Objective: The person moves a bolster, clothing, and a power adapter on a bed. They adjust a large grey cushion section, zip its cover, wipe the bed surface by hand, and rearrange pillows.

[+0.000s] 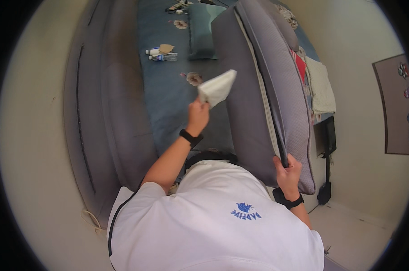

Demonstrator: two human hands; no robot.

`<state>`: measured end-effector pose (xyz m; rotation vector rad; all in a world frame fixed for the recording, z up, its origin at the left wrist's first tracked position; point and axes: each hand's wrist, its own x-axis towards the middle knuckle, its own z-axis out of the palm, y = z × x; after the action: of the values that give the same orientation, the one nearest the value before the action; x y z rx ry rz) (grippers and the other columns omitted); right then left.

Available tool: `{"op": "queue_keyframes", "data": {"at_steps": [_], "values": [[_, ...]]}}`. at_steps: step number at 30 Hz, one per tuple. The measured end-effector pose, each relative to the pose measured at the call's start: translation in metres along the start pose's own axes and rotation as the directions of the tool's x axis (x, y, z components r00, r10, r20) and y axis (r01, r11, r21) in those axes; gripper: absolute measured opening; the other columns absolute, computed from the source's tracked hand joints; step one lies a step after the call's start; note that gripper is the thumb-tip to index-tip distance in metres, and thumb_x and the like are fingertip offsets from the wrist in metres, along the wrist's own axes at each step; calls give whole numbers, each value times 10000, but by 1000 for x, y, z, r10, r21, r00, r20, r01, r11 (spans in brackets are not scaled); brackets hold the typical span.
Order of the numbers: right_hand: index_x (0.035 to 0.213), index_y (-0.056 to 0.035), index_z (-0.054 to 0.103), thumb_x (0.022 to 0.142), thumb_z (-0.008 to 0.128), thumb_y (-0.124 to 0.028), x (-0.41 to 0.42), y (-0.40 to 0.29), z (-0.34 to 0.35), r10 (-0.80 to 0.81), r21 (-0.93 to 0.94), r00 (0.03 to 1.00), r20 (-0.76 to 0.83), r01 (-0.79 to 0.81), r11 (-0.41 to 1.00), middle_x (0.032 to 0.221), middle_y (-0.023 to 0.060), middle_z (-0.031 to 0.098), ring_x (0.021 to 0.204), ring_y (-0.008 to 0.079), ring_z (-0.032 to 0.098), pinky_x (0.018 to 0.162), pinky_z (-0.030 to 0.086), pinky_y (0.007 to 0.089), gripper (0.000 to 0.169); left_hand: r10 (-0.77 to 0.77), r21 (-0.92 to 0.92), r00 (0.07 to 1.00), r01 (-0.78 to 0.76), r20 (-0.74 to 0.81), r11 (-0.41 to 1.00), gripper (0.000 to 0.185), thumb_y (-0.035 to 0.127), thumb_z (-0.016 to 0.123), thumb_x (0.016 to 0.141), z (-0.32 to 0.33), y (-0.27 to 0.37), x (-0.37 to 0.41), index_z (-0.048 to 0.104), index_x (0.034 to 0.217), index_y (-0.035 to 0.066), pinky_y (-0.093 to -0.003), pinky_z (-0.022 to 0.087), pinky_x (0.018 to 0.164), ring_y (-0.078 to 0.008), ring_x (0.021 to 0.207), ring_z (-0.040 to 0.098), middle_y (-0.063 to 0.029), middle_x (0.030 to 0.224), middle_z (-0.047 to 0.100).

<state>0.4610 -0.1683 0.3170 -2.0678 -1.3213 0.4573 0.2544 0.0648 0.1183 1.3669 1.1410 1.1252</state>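
Observation:
My left hand (199,113) is raised over the blue-grey flowered cover (170,108) and grips a folded white cloth or tissue (218,87) by one corner. The cloth is slightly blurred. Along the right side stands a large grey cushion (241,91) with a long zipper and a quilted, piped face. My right hand (289,172) pinches the near end of this cushion beside the zipper. Each wrist wears a black band.
A padded grey backrest (123,101) runs along the left. On the cover lie plastic bottles (163,57), a brown paper piece (166,48) and a green pillow (204,32). Beyond the cushion are a cream towel (321,86) and a red cloth (299,66).

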Motion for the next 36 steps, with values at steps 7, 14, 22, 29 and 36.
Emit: {"op": "queue_keyframes", "data": {"at_steps": [7,14,22,29,36], "values": [[727,16,534,873,714,-79,11,-14,-5,15,57,982,191,-26,998,557,20,413,567,73,347,486,298,288,250,-194,-161,852,131,-487,978,382,55,478,977,-129,-73,-46,451,1344,-45,-365,451,963,-282,1102,614,-183,1235,627],[720,1,522,868,703,-52,25,-36,-7,-4,189,968,252,-45,981,610,-56,415,606,53,339,506,276,267,240,-424,-224,857,370,-294,902,515,171,533,984,-144,-129,-94,397,1446,-9,-367,460,967,-315,1154,602,-200,1346,573],[706,-25,500,870,709,-56,40,-28,2,-108,175,957,271,61,983,637,-76,416,615,38,344,522,260,250,267,-636,160,769,637,-67,754,443,325,560,963,-134,-191,-153,621,1252,-6,-387,503,905,-341,1054,657,-195,1163,685],[729,-14,525,863,717,-91,123,-53,41,-227,284,917,327,133,949,618,-44,451,607,52,376,522,303,263,246,-523,281,850,489,60,826,443,346,601,951,-101,-66,-118,625,1240,11,-319,520,782,-179,858,652,-82,986,698],[867,47,624,886,692,-206,243,-77,115,-444,366,821,359,313,876,646,3,521,638,103,450,568,394,308,263,-593,17,801,594,87,805,611,475,489,1017,-68,-28,-81,445,1455,51,-334,497,882,-192,941,619,-110,1170,652]]}}
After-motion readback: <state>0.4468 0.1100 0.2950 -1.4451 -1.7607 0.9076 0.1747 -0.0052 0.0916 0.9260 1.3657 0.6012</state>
